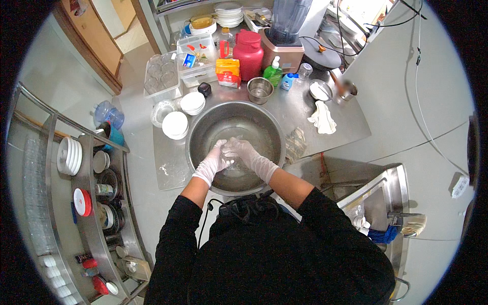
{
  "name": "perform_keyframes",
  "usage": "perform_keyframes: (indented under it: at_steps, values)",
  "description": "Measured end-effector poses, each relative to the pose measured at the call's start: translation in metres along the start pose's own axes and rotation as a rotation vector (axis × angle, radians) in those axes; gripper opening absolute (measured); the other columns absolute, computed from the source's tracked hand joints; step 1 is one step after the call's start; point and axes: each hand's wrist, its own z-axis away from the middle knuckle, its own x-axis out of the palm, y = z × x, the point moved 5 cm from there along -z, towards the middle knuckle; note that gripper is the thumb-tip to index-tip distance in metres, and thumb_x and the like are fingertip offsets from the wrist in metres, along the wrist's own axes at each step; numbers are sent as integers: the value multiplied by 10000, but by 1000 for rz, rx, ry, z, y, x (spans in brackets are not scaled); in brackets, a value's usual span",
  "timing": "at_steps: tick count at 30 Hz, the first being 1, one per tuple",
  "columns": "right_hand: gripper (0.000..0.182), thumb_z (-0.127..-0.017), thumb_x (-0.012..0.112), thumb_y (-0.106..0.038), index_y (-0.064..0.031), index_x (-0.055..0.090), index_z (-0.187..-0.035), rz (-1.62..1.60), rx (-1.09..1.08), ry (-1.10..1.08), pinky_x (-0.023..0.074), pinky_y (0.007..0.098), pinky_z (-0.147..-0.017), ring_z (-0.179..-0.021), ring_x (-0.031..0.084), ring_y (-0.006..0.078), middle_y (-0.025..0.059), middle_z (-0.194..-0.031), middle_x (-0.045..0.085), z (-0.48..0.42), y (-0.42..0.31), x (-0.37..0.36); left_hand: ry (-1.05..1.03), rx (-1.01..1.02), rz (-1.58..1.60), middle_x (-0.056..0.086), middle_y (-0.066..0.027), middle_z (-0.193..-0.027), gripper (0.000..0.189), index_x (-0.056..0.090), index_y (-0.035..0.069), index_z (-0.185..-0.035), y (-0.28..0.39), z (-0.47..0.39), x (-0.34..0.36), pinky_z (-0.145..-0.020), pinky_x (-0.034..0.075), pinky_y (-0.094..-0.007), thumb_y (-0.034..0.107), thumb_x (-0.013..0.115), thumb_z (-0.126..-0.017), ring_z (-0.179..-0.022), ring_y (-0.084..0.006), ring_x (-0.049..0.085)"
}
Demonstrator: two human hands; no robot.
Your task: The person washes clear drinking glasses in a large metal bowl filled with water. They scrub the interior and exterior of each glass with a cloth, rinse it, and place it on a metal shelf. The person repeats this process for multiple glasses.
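Note:
A large round metal basin (236, 108) stands at the front of a steel table (289, 99). Inside it are both my hands, in thin whitish gloves. My left hand (215, 162) and my right hand (242, 150) are close together over the basin's bottom. Something clear, perhaps a glass dish or water, shows faintly between and below them; I cannot tell which, nor whether a hand grips it. Left of the basin stand stacked white bowls (175, 124), more white bowls (192, 102) and clear glass dishes (162, 112). A patterned cloth (296, 145) lies against the basin's right side.
Behind the basin stand a metal pot (260, 90), a green soap bottle (273, 72), a red jug (248, 53) and a bin of glasses (162, 76). A white cloth (323, 117) lies at right. Steel shelves (85, 164) flank the left; a sink (389, 183) is at lower right.

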Motion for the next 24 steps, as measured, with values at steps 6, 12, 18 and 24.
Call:
perform_keyframes:
  at_steps: [6, 12, 18, 24]
  values:
    - [305, -870, 492, -362, -219, 617, -1109, 1449, -559, -85, 306, 528, -975, -1063, 549, 284, 77, -1110, 602, 50, -87, 46, -96, 122, -17, 624, -70, -944, 346, 565, 90, -1051, 51, 50, 58, -634, 516, -322, 368, 520, -850, -764, -183, 595]
    - [386, -843, 507, -364, -238, 534, -1207, 1933, -737, -107, 151, 591, -1046, -1170, 470, 231, 52, -1186, 556, 78, -134, 79, 24, 257, -122, 620, -40, -1013, 414, 568, 121, -1083, 68, 63, 66, -690, 512, -333, 452, 502, -844, -879, -182, 600]
    - [374, -833, 522, -336, -241, 531, -1195, 1864, -605, -76, 125, 563, -1062, -1213, 432, 221, 58, -1170, 557, 61, -137, 79, 31, 299, -112, 618, -12, -946, 442, 582, 151, -1052, 66, 73, 75, -684, 470, -305, 519, 488, -827, -823, -144, 582]
    - [391, -807, 505, -280, -205, 503, -1191, 1763, -1063, -177, 217, 586, -1020, -1113, 514, 279, 69, -1113, 586, 71, -125, 72, 158, 322, -213, 561, 30, -731, 382, 576, 159, -930, 70, 87, 77, -405, 337, -216, 518, 483, -842, -516, -85, 464]
